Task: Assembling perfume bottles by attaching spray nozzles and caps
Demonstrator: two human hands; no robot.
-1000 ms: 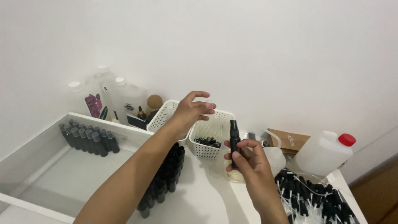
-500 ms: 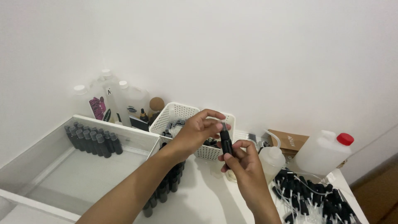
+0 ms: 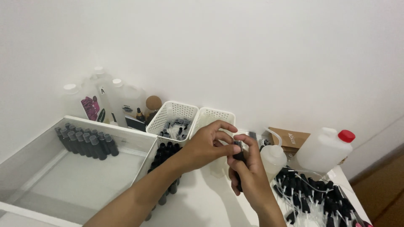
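Note:
My right hand (image 3: 249,172) grips a small dark bottle (image 3: 239,156) upright above the white table. My left hand (image 3: 208,145) reaches across and pinches the top of that same bottle with thumb and fingers. Both hands meet in front of two white lattice baskets (image 3: 169,114), one holding small black and white parts. Most of the bottle's body is hidden by my fingers.
A clear tray (image 3: 25,155) at left holds a row of dark bottles (image 3: 86,143). More dark bottles (image 3: 166,153) stand by its right wall. Black spray tops with tubes (image 3: 311,195) lie at right, near a white squeeze bottle (image 3: 273,156) and a red-capped jug (image 3: 326,147). Large bottles (image 3: 113,98) stand at the back.
My left hand came down from over the basket onto the top of the bottle. My right hand lowered the bottle slightly and drew it closer to me.

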